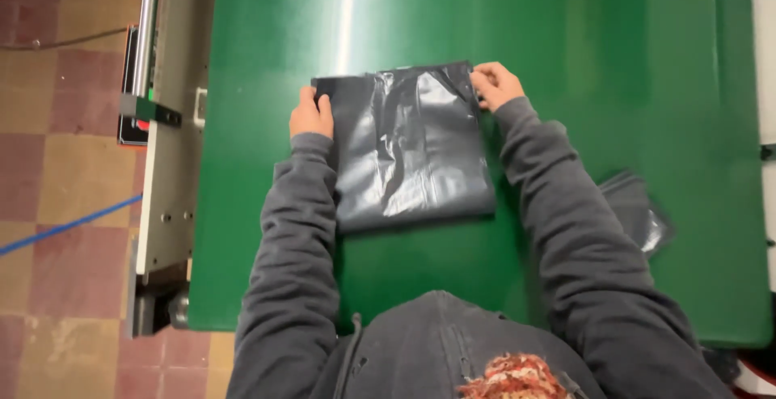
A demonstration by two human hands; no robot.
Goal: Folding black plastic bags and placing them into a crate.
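Nearest to us, below both hands, we see our own dark grey hooded top and its two sleeves reaching forward over the green table (pixel 267 270). Between our hands lies one dark grey plastic bag (pixel 408 152), flat and folded into a rough rectangle, wrinkled down its middle. Our left hand (pixel 311 114) is curled closed over the bag's far left corner, fingers pressing it down against the table. Our right hand (pixel 495 84) pinches the far right corner between thumb and fingers. We judge that holding both far corners at once keeps the slippery film stretched and square, so it does not slide on the smooth top. To the right of our right arm, partly hidden behind the sleeve, a second piece of the same grey plastic (pixel 643 213) rests apart on the table, so we count two in all. Left of our left hand, beyond the table edge, a metal rail (pixel 145 27) runs above the tiled floor (pixel 56 164).
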